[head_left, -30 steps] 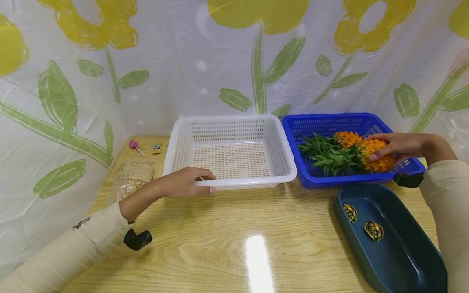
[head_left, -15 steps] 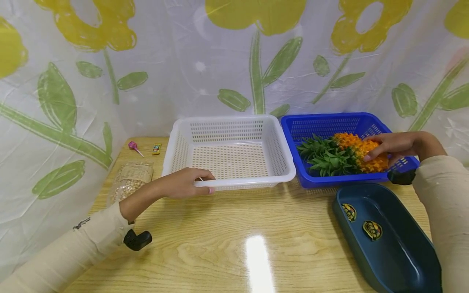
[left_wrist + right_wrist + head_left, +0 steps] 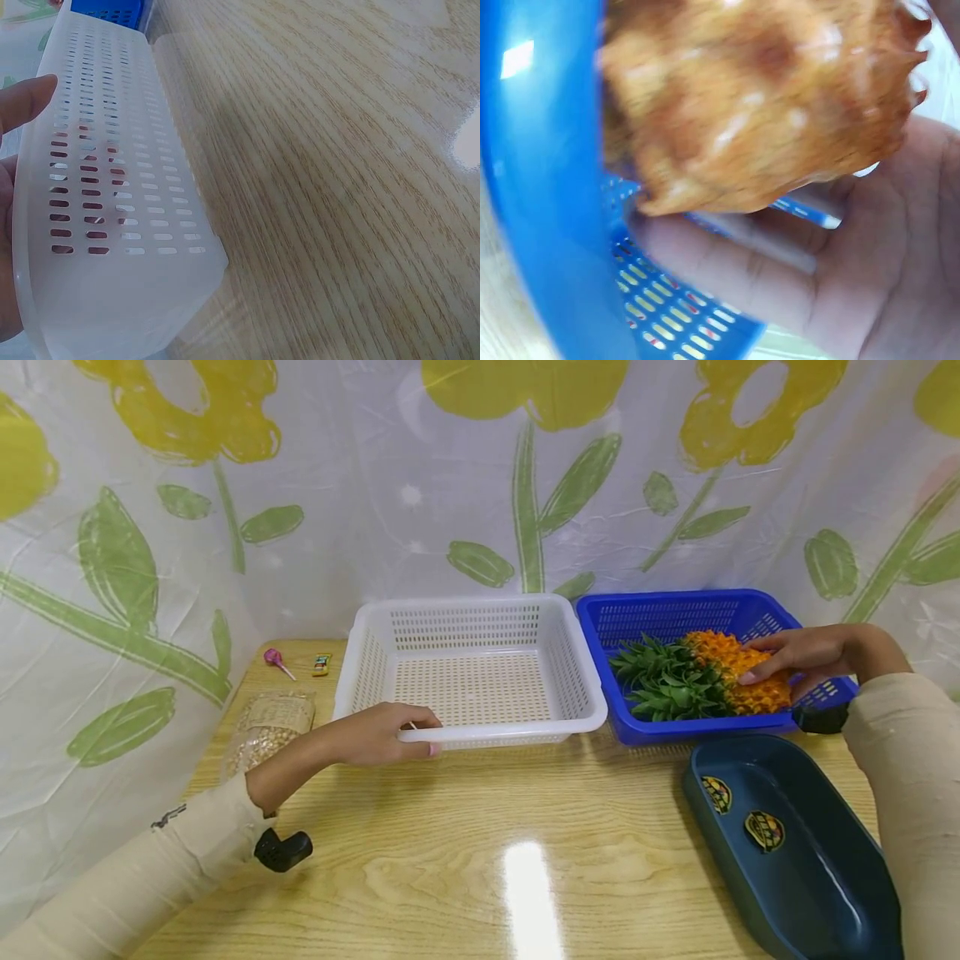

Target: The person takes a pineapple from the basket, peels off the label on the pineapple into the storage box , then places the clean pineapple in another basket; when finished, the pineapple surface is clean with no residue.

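Note:
My left hand (image 3: pixel 382 732) grips the front rim of a white slotted plastic basket (image 3: pixel 517 729), with the fingers over the rim and the thumb outside. In the left wrist view, the basket's slotted wall (image 3: pixel 112 165) stands beside the thumb (image 3: pixel 30 101). At the right, my right hand (image 3: pixel 817 658) holds the orange body of a pineapple (image 3: pixel 761 697) in a blue slotted basket (image 3: pixel 675 728). Its thumb lies on the near side. Another pineapple (image 3: pixel 708 645) lies behind, both with green crowns to the left. Blurred, the pineapple (image 3: pixel 757 105) rests above the fingers in the right wrist view.
A dark teal tray (image 3: pixel 817 860) with two stickers inside sits in front of the blue basket. On the left of the wooden table (image 3: pixel 420 860) are a lollipop (image 3: pixel 274 657), a small yellow packet (image 3: pixel 321 665) and a clear bag of pale beans (image 3: pixel 270 722). A flower-printed curtain (image 3: pixel 337 510) hangs behind.
My right hand has shifted a little to the left, and the pineapple's orange end has moved the same way, closer to the other pineapple. My left hand stays on the white rim.

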`<state>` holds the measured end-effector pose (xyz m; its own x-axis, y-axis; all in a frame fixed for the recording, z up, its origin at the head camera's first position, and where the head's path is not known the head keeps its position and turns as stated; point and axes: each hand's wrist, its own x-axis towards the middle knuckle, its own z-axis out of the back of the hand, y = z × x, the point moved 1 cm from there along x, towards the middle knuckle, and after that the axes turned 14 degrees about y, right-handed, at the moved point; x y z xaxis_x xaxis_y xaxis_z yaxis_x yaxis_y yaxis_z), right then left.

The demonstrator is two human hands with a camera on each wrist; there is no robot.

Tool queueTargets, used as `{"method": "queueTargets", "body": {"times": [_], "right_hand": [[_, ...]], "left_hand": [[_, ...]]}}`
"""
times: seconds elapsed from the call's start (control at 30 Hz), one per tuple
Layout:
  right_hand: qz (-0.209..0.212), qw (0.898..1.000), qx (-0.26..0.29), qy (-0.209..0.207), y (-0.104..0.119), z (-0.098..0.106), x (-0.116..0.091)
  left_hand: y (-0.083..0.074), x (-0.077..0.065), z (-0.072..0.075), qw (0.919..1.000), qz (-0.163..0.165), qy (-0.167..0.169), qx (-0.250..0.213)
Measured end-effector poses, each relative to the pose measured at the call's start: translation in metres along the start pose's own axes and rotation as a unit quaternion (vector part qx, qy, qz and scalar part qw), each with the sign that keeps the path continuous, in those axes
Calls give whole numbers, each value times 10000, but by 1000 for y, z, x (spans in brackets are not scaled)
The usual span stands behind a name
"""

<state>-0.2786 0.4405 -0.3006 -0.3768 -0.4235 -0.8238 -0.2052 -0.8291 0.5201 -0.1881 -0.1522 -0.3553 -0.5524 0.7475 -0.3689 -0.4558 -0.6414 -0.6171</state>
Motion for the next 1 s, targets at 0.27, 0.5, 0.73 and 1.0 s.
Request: {"method": "queueTargets", "body": {"times": [0.27, 0.5, 0.73, 1.0], "right_hand": [[-34, 9999, -109, -26, 0, 1, 1], [429, 9984, -104, -340, -13, -3, 3], [527, 9980, -147, -321, -17, -5, 2], [456, 9986, 14, -250, -12, 1, 2]], "left_hand": [[-1, 2, 0, 10000, 22, 27, -43], [-3, 2, 0, 9999, 77, 18, -73], [-1, 1, -1, 9999, 101, 44, 40], [-1, 1, 0, 9999, 124, 18, 31]]}}
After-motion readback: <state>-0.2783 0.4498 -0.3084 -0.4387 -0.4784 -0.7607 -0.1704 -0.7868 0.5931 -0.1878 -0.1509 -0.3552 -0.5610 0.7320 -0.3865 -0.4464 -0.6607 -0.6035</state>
